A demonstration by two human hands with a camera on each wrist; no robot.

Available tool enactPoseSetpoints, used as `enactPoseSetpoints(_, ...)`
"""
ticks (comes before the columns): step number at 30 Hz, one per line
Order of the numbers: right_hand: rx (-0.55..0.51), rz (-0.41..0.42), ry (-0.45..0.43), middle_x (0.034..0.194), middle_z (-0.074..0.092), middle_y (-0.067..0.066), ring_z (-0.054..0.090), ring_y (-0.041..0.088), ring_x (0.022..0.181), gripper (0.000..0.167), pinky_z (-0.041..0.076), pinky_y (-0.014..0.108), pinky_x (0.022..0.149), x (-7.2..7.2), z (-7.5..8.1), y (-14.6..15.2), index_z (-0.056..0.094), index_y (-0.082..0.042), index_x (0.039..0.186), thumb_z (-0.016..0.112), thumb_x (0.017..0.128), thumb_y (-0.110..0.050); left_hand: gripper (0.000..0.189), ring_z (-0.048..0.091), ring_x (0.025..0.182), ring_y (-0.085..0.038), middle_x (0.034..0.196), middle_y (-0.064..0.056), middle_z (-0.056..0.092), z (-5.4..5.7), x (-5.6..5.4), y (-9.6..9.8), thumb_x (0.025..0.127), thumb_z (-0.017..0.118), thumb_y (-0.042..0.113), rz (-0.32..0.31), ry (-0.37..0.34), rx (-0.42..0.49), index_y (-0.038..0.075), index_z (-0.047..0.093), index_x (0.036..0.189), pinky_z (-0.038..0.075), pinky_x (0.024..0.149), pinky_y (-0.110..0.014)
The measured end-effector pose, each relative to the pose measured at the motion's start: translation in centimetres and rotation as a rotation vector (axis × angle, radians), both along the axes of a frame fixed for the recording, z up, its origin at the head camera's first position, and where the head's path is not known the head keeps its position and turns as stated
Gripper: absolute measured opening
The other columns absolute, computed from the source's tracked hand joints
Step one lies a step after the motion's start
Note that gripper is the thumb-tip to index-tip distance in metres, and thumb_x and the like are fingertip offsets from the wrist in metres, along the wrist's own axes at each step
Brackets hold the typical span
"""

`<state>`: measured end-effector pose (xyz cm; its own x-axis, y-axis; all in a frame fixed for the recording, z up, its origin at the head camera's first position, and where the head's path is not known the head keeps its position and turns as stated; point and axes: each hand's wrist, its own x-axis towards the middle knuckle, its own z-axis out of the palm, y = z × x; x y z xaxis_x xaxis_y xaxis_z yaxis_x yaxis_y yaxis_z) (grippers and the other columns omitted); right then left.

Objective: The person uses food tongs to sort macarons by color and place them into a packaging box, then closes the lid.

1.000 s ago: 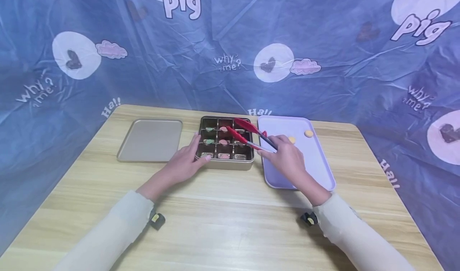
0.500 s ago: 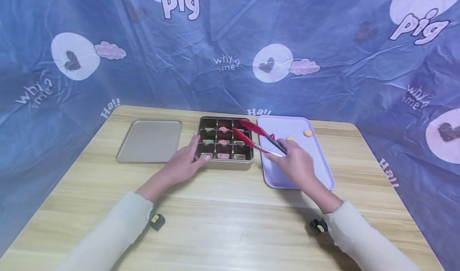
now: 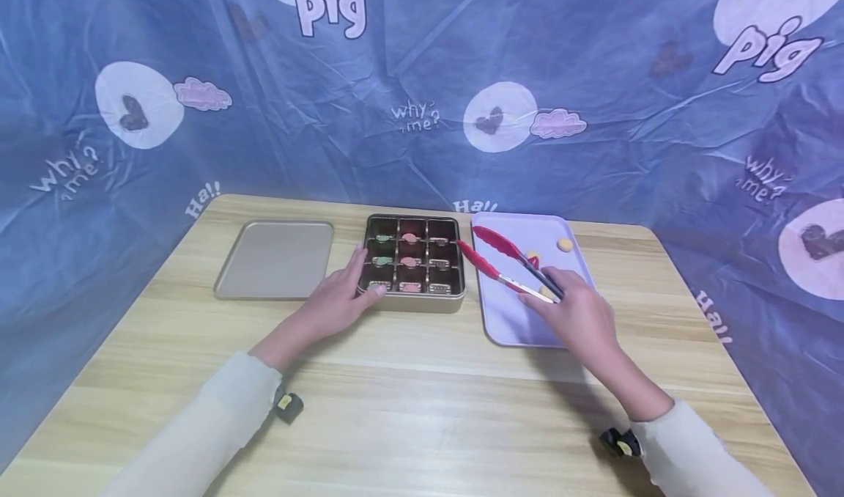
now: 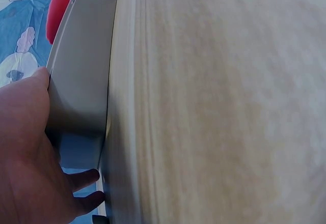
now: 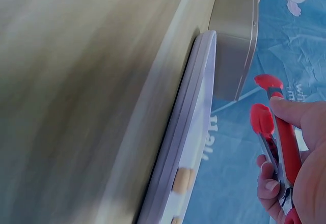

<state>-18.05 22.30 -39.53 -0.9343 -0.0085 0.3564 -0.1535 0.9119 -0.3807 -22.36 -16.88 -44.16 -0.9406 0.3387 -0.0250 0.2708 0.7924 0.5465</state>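
Observation:
My left hand (image 3: 335, 299) rests at the left front corner of a metal tin (image 3: 415, 303), fingers along its left side and thumb at the front rim. Dividers split the tin into several compartments; green and pink round pieces (image 3: 409, 261) show in its left and middle columns. My right hand (image 3: 583, 317) grips a pair of red-tipped tongs (image 3: 496, 242) by the handles. The tong tips are spread, with nothing between them, above the left part of a lilac tray (image 3: 508, 328). On that tray lie yellow round pieces (image 3: 565, 245), one partly hidden behind the tongs.
A flat metal lid (image 3: 277, 259) lies on the wooden table (image 3: 409, 409), left of the tin. Blue printed cloth (image 3: 330, 130) hangs behind the table and at both sides. Tin and tray stand close together near the back edge.
My right hand has moved right and toward me with the tongs, taking their tips from over the tin to over the tray. My left hand and the tin stay put.

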Motion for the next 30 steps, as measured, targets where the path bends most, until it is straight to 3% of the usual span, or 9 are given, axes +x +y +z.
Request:
enactPoseSetpoints(6, 0.008, -0.019, 0.012, 0.116, 0.071, 0.021, 0.068, 0.04, 0.101, 0.058, 0.048, 0.047, 0.064, 1.8, 0.3, 1.9, 0.068, -0.004, 0.126, 0.087, 0.078, -0.031, 0.09, 0.024, 0.152, -0.041, 0.171, -0.008, -0.003, 0.0, 0.0, 0.0, 0.1, 0.036, 0.067, 0.002, -0.004, 0.004, 0.018, -0.006, 0.163, 0.019, 0.124, -0.058)
enactPoseSetpoints(15, 0.032, -0.1, -0.064, 0.121, 0.069, 0.022, 0.065, 0.045, 0.106, 0.065, 0.045, 0.049, 0.062, 4.2, 0.3, 4.7, 0.066, -0.003, 0.129, 0.085, 0.079, -0.04, 0.09, 0.024, 0.151, -0.041, 0.171, -0.008, -0.003, 0.1, 0.0, 0.0, 0.101, 0.037, 0.066, 0.0, -0.007, 0.01, 0.017, -0.006, 0.163, 0.019, 0.124, -0.058)
enactPoseSetpoints(30, 0.082, -0.16, -0.088, 0.122, 0.067, 0.025, 0.065, 0.048, 0.103, 0.069, 0.044, 0.046, 0.056, 6.8, -1.6, 8.2, 0.065, -0.003, 0.13, 0.086, 0.078, -0.044, 0.09, 0.025, 0.151, -0.041, 0.171, -0.009, -0.003, 0.0, 0.0, 0.0, 0.101, 0.038, 0.066, 0.0, 0.001, 0.012, 0.017, -0.006, 0.163, 0.02, 0.124, -0.056)
